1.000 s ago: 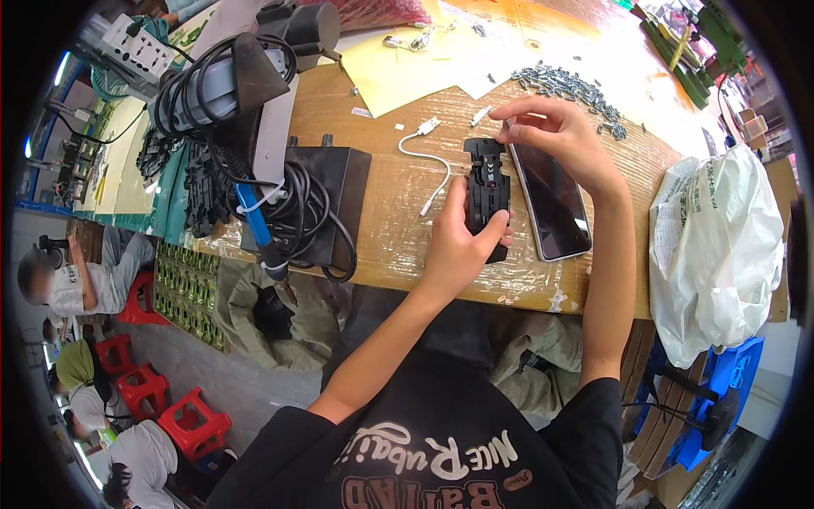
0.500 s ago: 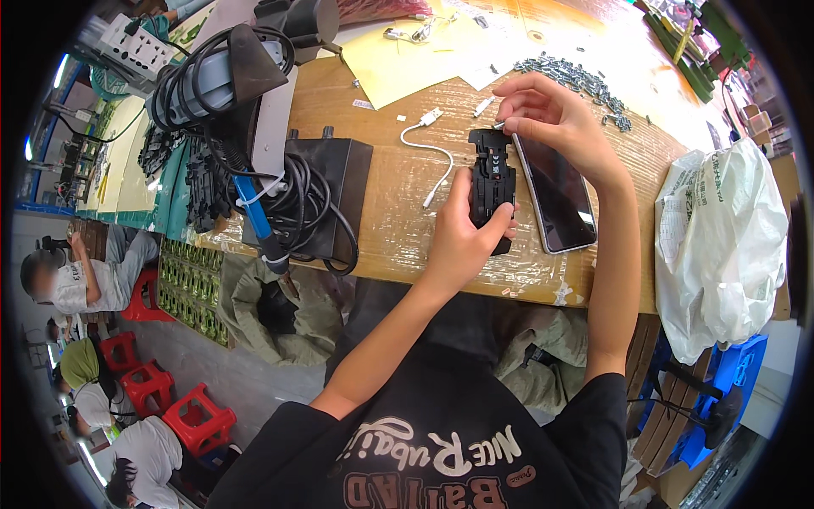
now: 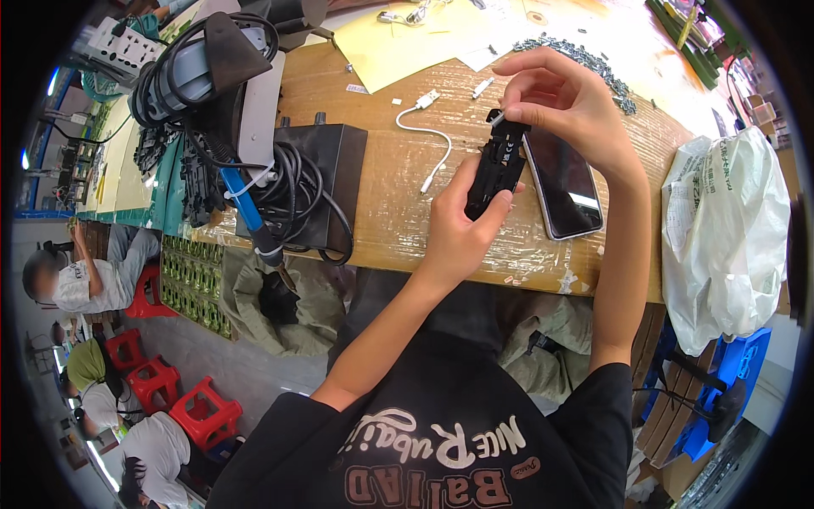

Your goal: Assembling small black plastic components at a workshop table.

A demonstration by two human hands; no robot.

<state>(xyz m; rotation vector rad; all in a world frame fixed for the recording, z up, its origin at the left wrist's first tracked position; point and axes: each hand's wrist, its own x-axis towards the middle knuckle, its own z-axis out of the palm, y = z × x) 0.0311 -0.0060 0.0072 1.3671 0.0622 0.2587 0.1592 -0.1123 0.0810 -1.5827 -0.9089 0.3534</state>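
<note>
My left hand (image 3: 462, 227) is closed around the lower part of a long black plastic housing (image 3: 500, 161), its thumb lying along one edge. The housing slants up and to the right above the table. At its far end my right hand (image 3: 564, 103) pinches a small silvery metal part (image 3: 498, 118) between thumb and fingertips; the fingers partly hide it. The part touches or nearly touches the housing; I cannot tell which. Beside the housing lies a smartphone (image 3: 564, 187) with a dark screen. To its left is a short white USB cable (image 3: 445, 136).
Small metal parts (image 3: 585, 61) lie heaped beyond my right hand. A black box (image 3: 335, 178) with coiled cables and a blue-handled tool (image 3: 244, 202) stands at left. Yellow paper (image 3: 390, 51) covers the back. A white plastic bag (image 3: 725, 237) hangs at right. Several people sit at far left.
The housing has tilted, its far end swinging left and its near end moving up. Both hands have shifted slightly with it, the right still at its far end. The whole view has turned a little.
</note>
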